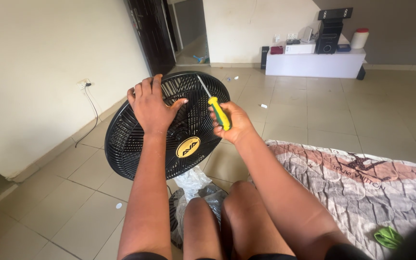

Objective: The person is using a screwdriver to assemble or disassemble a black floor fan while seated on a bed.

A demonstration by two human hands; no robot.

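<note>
A round black fan grille (pixel 126 139) with a yellow centre badge (pixel 188 147) stands tilted in front of my knees. My left hand (pixel 150 103) lies flat on the grille's upper part, fingers spread over the ribs. My right hand (pixel 232 123) grips a screwdriver (pixel 219 111) with a green and yellow handle. Its metal shaft points up and left across the grille's top right rim.
Crumpled clear plastic (pixel 193 185) lies on the tiled floor under the grille. A patterned mat (pixel 362 178) with a green item (pixel 387 237) spreads at the right. A white low cabinet (pixel 314 62) with speakers stands at the back; a wall socket and cable (pixel 85 86) at left.
</note>
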